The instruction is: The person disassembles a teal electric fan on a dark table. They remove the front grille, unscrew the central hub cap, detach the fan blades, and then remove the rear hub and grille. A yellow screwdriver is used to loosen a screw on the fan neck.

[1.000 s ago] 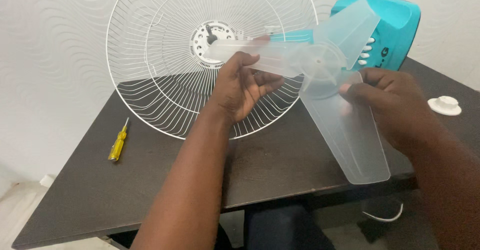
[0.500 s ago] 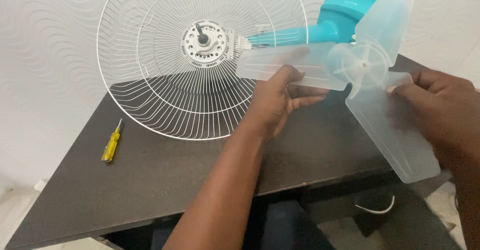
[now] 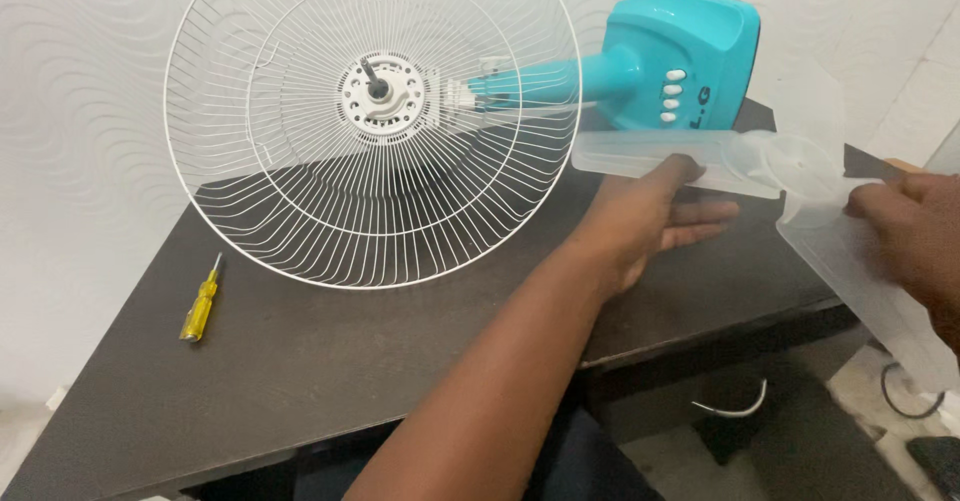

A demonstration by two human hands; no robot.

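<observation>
Translucent fan blade [image 3: 790, 186]: light, springy, likely slippery plastic. Left hand [image 3: 650, 216] and right hand [image 3: 915, 231] each pinch one vane; the hub looks stiffer.

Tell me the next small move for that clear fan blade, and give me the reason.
Probably set it down flat on a bare part of the dark table. The left hand and right hand hold the clear fan blade in the air at the table's right edge, well away from the motor shaft inside the white wire guard, with one vane hanging past the edge.
</observation>
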